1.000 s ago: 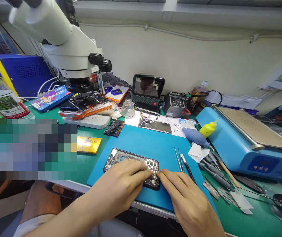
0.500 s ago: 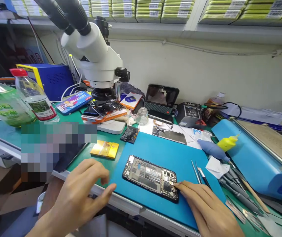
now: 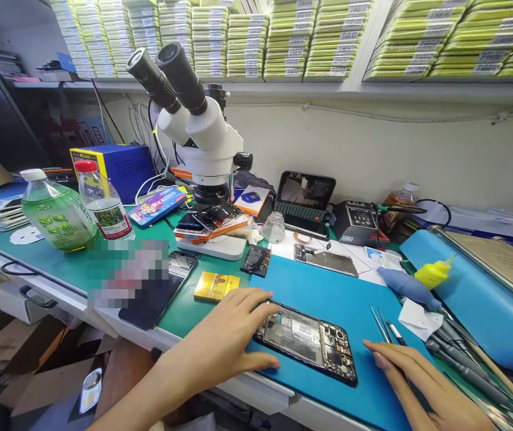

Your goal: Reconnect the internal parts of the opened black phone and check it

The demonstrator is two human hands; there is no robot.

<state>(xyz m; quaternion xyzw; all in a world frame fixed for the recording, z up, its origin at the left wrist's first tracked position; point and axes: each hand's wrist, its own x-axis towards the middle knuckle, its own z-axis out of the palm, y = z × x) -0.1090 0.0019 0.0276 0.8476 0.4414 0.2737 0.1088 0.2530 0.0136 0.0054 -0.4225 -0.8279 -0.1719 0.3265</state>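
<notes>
An opened phone [image 3: 303, 338], back cover off and circuit boards bare, lies on a blue mat [image 3: 328, 287]. My left hand [image 3: 233, 335] reaches over its left end with fingers stretched and the thumb apart below the edge. That hand hides the phone's left corner; whether it touches is unclear. Right of the phone, my right hand [image 3: 418, 377] hovers with extended fingers, holding nothing visible. It covers the lower part of tweezers [image 3: 379, 324] and a slim tool [image 3: 397, 333] on the mat.
A microscope [image 3: 206, 131] stands behind. Left are a yellow box [image 3: 215, 286], a dark phone [image 3: 160, 290] and bottles [image 3: 61, 215]. A black battery [image 3: 256, 260] and a phone screen [image 3: 325, 260] lie behind the mat. Right are screwdrivers [image 3: 467, 365], a blower [image 3: 406, 287] and a blue machine [image 3: 476, 287].
My left hand has moved right to the phone's left end. My right hand has left the phone's right end and come to the tweezers. The camera view has tilted up.
</notes>
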